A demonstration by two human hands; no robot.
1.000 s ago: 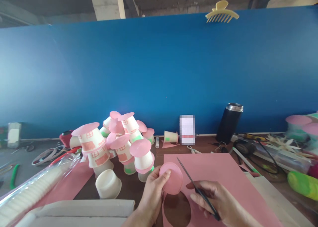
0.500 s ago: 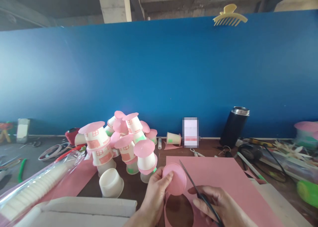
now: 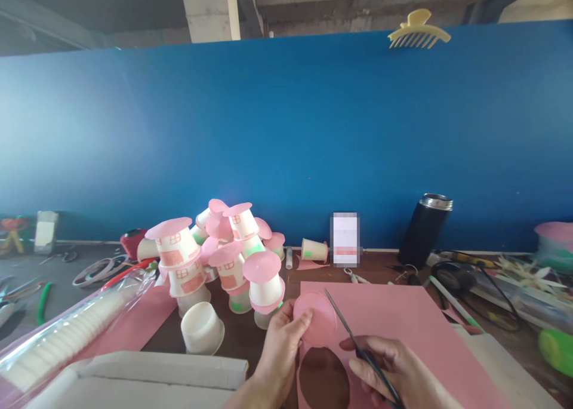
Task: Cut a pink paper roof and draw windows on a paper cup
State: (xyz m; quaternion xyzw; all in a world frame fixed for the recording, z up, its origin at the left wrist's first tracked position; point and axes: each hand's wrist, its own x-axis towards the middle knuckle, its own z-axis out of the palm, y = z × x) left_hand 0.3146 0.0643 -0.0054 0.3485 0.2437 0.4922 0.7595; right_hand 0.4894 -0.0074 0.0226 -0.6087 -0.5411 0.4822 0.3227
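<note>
My left hand (image 3: 280,349) pinches a round pink paper disc (image 3: 319,319) by its left edge, just above a large pink paper sheet (image 3: 398,325). The sheet has an oval hole (image 3: 323,379) cut out below the disc. My right hand (image 3: 396,373) grips black scissors (image 3: 356,346), whose blades point up and left, with the tip near the disc's right edge. Both hands hover over the brown table near its front.
A pile of white paper cups with pink round tops (image 3: 219,254) stands left of the sheet, with one plain upturned cup (image 3: 202,328) in front. A sleeve of stacked cups (image 3: 67,337), a cardboard box (image 3: 147,379), a black flask (image 3: 423,227) and cables (image 3: 470,283) lie around. A blue wall (image 3: 286,134) stands behind.
The view shifted slightly, so everything sits a little more to the right and lower. The hands, disc and scissors keep nearly the same pose relative to each other.
</note>
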